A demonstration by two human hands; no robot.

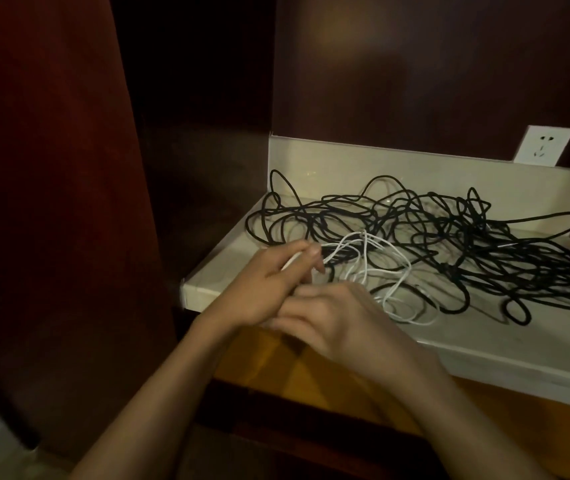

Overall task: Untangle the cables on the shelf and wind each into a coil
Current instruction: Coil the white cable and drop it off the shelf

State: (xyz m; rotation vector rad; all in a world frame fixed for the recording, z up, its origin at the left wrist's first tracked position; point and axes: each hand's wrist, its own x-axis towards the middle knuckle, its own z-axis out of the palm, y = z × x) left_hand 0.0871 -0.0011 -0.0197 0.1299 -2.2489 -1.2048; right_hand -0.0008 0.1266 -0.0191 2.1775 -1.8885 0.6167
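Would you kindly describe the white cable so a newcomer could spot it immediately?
Start at the pale shelf set in the dark wooden cabinet. A black cable tangle sprawls across it; at its front left, by the hands, lies the white cable. It alone is thin and white, and the left hand pinches it.

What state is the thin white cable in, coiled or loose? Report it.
Loose, not coiled. The thin white cable sprawls in uneven loops over the pale shelf, crossing the tangled black cable; the left hand pinches one end.

The shelf [484, 351] looks smooth, pale and faintly glossy. Black cables [484, 251] look matt, the white cable [397, 271] smooth plastic; surrounding wood [415, 81] dark, polished.
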